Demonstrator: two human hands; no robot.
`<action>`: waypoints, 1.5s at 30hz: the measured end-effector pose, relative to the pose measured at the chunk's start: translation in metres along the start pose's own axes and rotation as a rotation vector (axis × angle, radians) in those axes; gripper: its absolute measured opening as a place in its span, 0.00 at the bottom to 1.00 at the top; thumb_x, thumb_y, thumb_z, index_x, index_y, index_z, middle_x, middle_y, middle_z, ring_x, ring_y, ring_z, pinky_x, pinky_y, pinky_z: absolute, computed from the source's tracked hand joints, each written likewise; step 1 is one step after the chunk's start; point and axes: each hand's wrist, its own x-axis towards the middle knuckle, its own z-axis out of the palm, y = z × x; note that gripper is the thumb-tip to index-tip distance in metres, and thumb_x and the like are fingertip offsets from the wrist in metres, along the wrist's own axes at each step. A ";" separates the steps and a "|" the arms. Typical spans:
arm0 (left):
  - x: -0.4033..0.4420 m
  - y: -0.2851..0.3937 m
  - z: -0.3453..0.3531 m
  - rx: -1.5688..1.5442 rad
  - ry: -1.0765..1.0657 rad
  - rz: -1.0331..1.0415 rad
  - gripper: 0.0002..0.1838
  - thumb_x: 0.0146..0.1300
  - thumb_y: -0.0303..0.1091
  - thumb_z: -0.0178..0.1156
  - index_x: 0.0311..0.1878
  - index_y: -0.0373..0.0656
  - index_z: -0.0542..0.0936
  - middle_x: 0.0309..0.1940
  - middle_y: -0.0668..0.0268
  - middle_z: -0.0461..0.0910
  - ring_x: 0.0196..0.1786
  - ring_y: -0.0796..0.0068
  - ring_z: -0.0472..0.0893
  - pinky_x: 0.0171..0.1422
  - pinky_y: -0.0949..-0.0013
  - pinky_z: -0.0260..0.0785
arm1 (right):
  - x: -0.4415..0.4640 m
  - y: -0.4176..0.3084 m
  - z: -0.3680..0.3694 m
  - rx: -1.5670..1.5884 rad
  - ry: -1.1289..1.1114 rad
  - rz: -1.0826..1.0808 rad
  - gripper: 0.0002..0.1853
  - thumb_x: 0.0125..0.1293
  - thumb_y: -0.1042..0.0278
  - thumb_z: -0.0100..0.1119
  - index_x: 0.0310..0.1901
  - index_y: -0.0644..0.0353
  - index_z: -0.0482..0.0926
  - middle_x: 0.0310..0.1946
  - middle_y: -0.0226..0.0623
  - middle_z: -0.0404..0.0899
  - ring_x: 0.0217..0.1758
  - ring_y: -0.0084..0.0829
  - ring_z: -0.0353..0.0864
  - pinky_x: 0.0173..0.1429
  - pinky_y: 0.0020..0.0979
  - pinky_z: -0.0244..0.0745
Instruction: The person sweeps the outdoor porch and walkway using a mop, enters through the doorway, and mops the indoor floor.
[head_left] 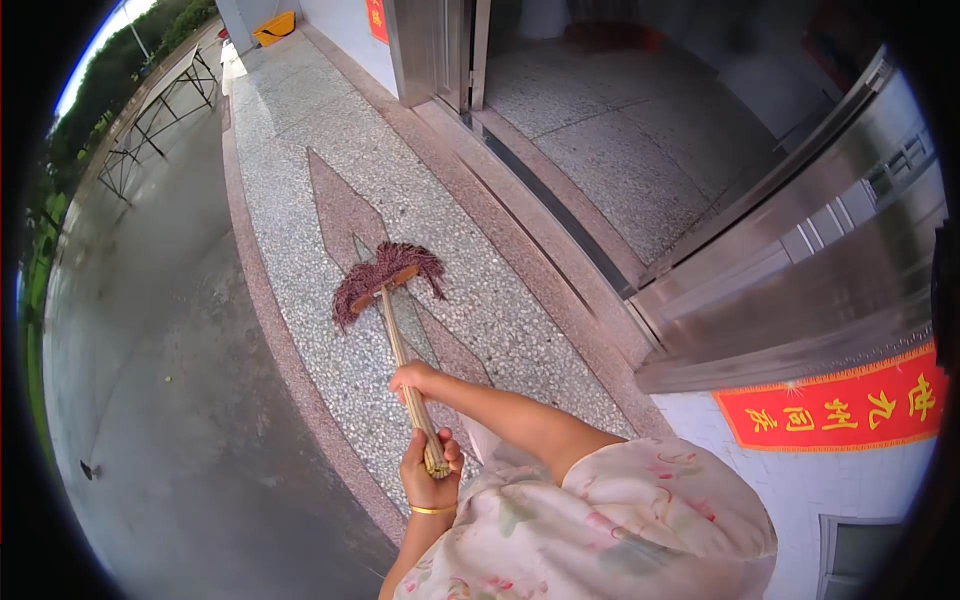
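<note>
A mop [393, 325] with a pale wooden or bamboo handle reaches forward from my body. Its maroon strands spread out on the speckled stone floor [480, 275], over a reddish diamond-shaped inlay. An orange-brown crossbar joins the strands to the handle. My right hand [413, 380] is closed around the handle partway along. Nearer to me, my left hand [430, 475], with a gold bracelet at the wrist, grips the handle close to its butt end. Part of each hand's fingers is hidden behind the handle.
A raised door sill [540, 240] and metal door [790, 270] lie to the right, beside a red banner [830, 405]. Left of the walkway edge [262, 300] stretches grey concrete [170, 360]. Farther off are a metal-framed table [165, 100] and a yellow container [274, 28].
</note>
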 end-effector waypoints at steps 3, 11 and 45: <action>0.066 0.031 0.011 -0.013 -0.024 0.016 0.17 0.61 0.42 0.44 0.38 0.35 0.68 0.28 0.60 0.71 0.21 0.76 0.69 0.20 0.77 0.62 | 0.050 -0.043 -0.013 0.163 -0.078 -0.122 0.09 0.45 0.70 0.60 0.20 0.64 0.71 0.12 0.38 0.69 0.11 0.30 0.70 0.13 0.31 0.64; 0.154 0.098 0.046 0.056 -0.031 -0.009 0.14 0.62 0.45 0.42 0.40 0.44 0.68 0.25 0.66 0.69 0.18 0.78 0.67 0.15 0.78 0.57 | 0.012 -0.124 -0.014 0.182 -0.250 0.015 0.14 0.48 0.57 0.57 0.21 0.59 0.70 0.14 0.32 0.68 0.14 0.25 0.68 0.15 0.26 0.62; 0.641 0.406 0.143 0.502 -0.003 -0.172 0.22 0.55 0.48 0.53 0.51 0.49 0.66 0.37 0.69 0.70 0.38 0.76 0.71 0.41 0.67 0.63 | 0.469 -0.518 -0.068 0.220 -0.041 0.022 0.16 0.46 0.68 0.53 0.37 0.67 0.71 0.21 0.49 0.72 0.17 0.39 0.74 0.16 0.38 0.70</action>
